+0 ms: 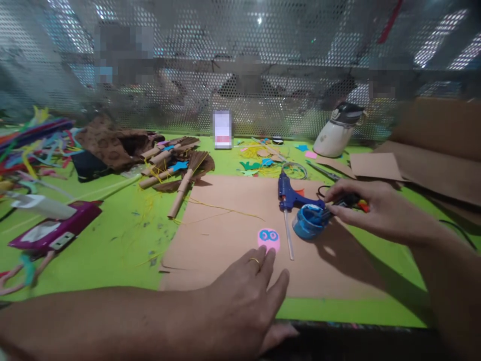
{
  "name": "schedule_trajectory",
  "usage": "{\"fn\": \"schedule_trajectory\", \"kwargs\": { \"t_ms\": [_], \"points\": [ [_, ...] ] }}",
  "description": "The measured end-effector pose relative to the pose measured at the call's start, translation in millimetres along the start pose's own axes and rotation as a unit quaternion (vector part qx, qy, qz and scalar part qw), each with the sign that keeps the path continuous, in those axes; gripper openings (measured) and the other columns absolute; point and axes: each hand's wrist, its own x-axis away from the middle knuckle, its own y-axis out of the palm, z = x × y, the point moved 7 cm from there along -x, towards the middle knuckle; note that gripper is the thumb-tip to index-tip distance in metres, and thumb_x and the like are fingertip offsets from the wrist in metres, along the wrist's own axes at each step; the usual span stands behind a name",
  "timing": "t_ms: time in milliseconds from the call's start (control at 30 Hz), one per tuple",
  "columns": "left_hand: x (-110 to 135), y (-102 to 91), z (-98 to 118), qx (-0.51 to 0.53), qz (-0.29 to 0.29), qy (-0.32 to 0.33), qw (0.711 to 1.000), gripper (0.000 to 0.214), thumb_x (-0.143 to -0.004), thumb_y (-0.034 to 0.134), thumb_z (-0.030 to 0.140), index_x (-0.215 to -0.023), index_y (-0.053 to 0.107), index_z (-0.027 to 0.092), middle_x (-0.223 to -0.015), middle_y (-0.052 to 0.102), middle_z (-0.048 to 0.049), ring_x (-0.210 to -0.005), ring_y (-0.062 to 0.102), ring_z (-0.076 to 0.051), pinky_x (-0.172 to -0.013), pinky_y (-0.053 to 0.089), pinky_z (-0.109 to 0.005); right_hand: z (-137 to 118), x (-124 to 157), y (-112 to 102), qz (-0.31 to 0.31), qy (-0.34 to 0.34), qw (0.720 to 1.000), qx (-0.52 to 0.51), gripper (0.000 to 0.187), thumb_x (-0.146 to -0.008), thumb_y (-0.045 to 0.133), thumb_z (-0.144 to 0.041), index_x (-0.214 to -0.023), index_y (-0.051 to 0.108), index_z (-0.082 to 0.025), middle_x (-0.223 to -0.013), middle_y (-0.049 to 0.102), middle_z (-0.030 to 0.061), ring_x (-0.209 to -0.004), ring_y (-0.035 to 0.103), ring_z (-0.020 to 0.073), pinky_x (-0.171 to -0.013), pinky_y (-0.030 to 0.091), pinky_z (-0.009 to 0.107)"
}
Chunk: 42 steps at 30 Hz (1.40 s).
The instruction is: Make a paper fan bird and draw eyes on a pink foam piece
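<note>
My left hand [244, 296] lies flat on the brown cardboard sheet [225, 235], fingers spread, with a ring on one finger. Its fingertips touch a small pink foam piece [268, 239] with blue eye shapes. My right hand [372, 208] is closed on a dark tool with a red-orange tip [355, 202], right beside a blue tape roll [310, 222]. A blue glue gun [289, 195] stands on the cardboard to the left of that hand, and a clear glue stick [288, 234] lies under it.
Small brooms [180, 168] and paper rolls lie at the back on the green table [112, 240]. Coloured pipe cleaners [33, 140] and a magenta box [56, 228] sit at the left. A white appliance [336, 131] and cardboard sheets [421, 160] are at the right. Perforated metal screen behind.
</note>
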Motion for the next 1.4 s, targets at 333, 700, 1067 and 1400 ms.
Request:
{"fn": "schedule_trajectory", "kwargs": {
  "t_ms": [333, 700, 1067, 1400],
  "points": [
    [-1, -3.0, 0, -0.002, -0.008, 0.001, 1.0, 0.058, -0.096, 0.036, 0.046, -0.128, 0.048, -0.001, -0.12, 0.057, -0.0309, -0.12, 0.051, -0.039, -0.099, 0.042, -0.05, 6, 0, -4, 0.001, 0.005, 1.0, -0.005, 0.015, -0.081, 0.066, -0.036, -0.087, 0.066, -0.023, -0.083, 0.07, 0.0035, -0.074, 0.064, 0.0175, -0.069, 0.048, 0.028],
    [-3, -5.2, -7, 0.009, 0.014, -0.022, 1.0, 0.059, -0.094, 0.039, 0.053, -0.114, 0.059, 0.001, -0.111, 0.064, -0.0243, -0.11, 0.057, -0.038, -0.095, 0.043, -0.05, 6, -1, 4, 0.016, 0.026, 0.989, -0.148, 0.015, -0.083, 0.065, -0.036, -0.085, 0.069, -0.022, -0.082, 0.069, 0.0026, -0.071, 0.062, 0.0148, -0.066, 0.049, 0.026],
    [-1, -2.4, -8, -0.013, 0.041, -0.014, 0.999, 0.054, -0.093, 0.042, 0.05, -0.113, 0.062, 0.005, -0.109, 0.067, -0.0198, -0.104, 0.06, -0.035, -0.089, 0.047, -0.047, 26, -7, -2, 0.051, 0.045, 0.977, -0.202, 0.024, -0.082, 0.065, -0.042, -0.077, 0.066, -0.018, -0.066, 0.062, 0.0001, -0.06, 0.054, 0.0107, -0.055, 0.044, 0.021],
    [-1, 2.9, -6, -0.012, 0.002, -0.023, 1.0, 0.053, -0.094, 0.042, 0.047, -0.121, 0.058, 0.005, -0.118, 0.061, -0.0255, -0.113, 0.056, -0.038, -0.093, 0.045, -0.051, -9, -2, 6, -0.046, -0.082, 0.993, -0.073, 0.017, -0.085, 0.063, -0.033, -0.093, 0.067, -0.02, -0.089, 0.07, 0.0042, -0.08, 0.064, 0.0156, -0.075, 0.049, 0.027]
  ]
}}
